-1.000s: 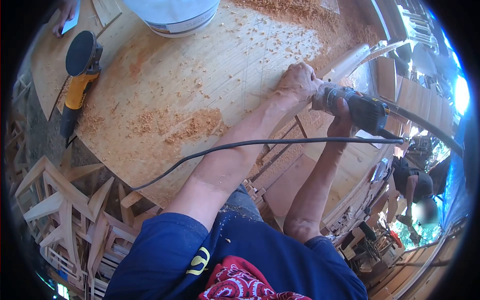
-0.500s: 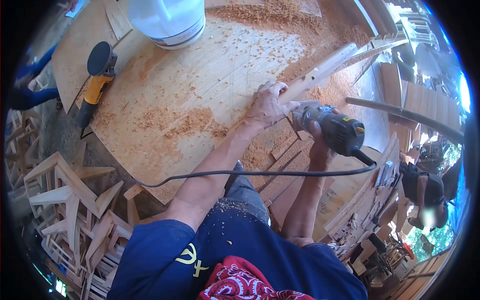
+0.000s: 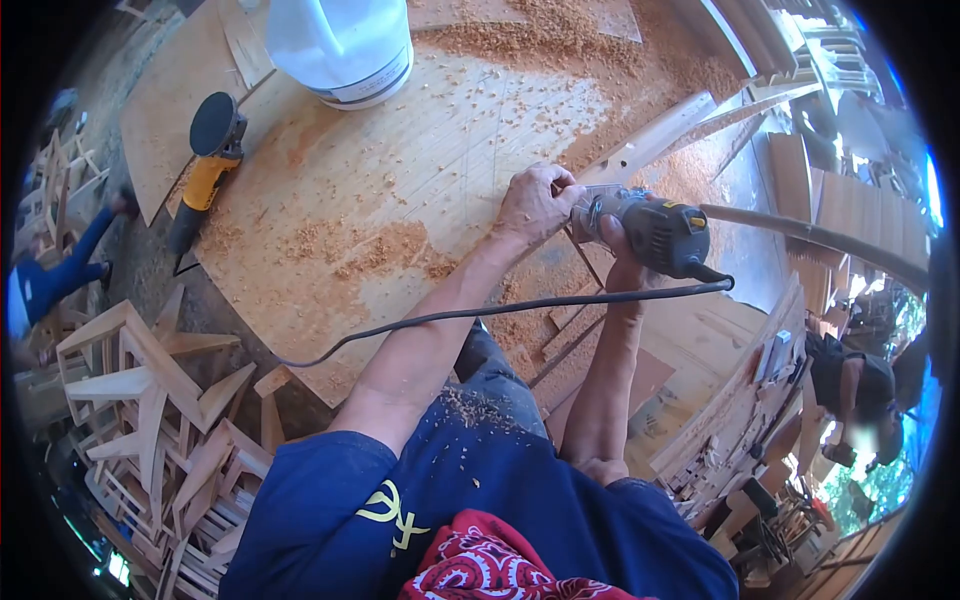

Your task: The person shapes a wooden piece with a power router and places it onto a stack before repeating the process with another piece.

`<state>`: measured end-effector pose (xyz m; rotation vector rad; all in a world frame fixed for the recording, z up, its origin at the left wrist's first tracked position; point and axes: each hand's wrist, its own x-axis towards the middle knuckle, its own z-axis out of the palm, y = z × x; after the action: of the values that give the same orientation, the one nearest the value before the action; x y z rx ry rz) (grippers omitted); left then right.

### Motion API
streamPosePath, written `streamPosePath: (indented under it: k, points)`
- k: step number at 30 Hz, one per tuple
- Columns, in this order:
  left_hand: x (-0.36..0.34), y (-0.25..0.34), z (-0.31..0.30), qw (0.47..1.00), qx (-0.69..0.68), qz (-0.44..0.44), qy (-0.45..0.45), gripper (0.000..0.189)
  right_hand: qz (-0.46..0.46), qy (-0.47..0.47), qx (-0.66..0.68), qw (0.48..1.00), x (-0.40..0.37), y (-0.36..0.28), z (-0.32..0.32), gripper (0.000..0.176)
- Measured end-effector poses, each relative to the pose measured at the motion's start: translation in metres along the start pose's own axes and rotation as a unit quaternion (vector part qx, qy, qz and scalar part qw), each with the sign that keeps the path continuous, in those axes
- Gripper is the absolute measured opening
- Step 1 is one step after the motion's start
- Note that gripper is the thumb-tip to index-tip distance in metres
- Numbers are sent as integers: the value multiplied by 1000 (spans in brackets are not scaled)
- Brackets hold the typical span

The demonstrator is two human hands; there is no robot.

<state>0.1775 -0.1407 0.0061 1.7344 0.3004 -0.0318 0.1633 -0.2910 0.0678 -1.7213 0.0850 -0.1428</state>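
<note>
A trim router (image 3: 668,238) with a clear base is gripped in my right hand (image 3: 622,262), its body lying on its side against the edge of a wooden piece (image 3: 655,140). My left hand (image 3: 535,205) is closed on the near end of that piece, with thumb and fingertips beside the router's base. The wooden piece slants away to the upper right and has a few dark holes. From the router a black cord (image 3: 480,312) runs leftward over my left forearm. The router's bit is hidden.
Sawdust covers the wooden table (image 3: 420,130). A yellow angle grinder (image 3: 205,180) lies at its left edge, near a white jug (image 3: 340,50). Wooden frames (image 3: 140,370) are heaped at lower left. Another person (image 3: 855,385) is at right; part of someone (image 3: 60,280) shows at left.
The router and my right hand have shifted slightly left along the wooden piece, closer to my left hand. The cord has swung a little upward on the right.
</note>
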Motion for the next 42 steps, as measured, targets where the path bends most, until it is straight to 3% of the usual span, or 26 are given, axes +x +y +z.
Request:
streamPosePath:
  k: [5,13,42]
  points:
    - [6,-7,0,1000,-20,8,3,24,18,20,8,1000,-1,-1,11,74]
    - [20,-14,5,1000,-7,19,14,24,-24,21,-31,999,11,13,7,69]
    - [58,1,17,998,-6,-50,-31,36,-42,3,3,999,55,33,-11,65]
